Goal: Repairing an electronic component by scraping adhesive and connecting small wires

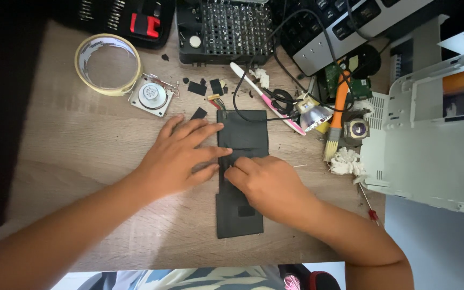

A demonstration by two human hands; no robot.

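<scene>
Down at the middle of the wooden table, both hands press on a flat black panel that lies lengthwise toward the person. The left hand is spread wide and flat, its fingertips resting on the panel's left edge while the palm lies on the wood; it grips nothing. The right hand is curled, its fingertips bent down onto a seam across the panel's middle; whether they pinch anything cannot be made out.

Coloured wires run off the panel's top left corner, and small black scraps lie just beyond. A pink and white toothbrush lies slanted near the top right corner, beside a lamp reflector and an orange-handled brush. White wadding sits below that brush. Farther up are a roll of masking tape, a small square speaker, a case of screwdriver bits and a keyboard. A white plastic housing fills the right side.
</scene>
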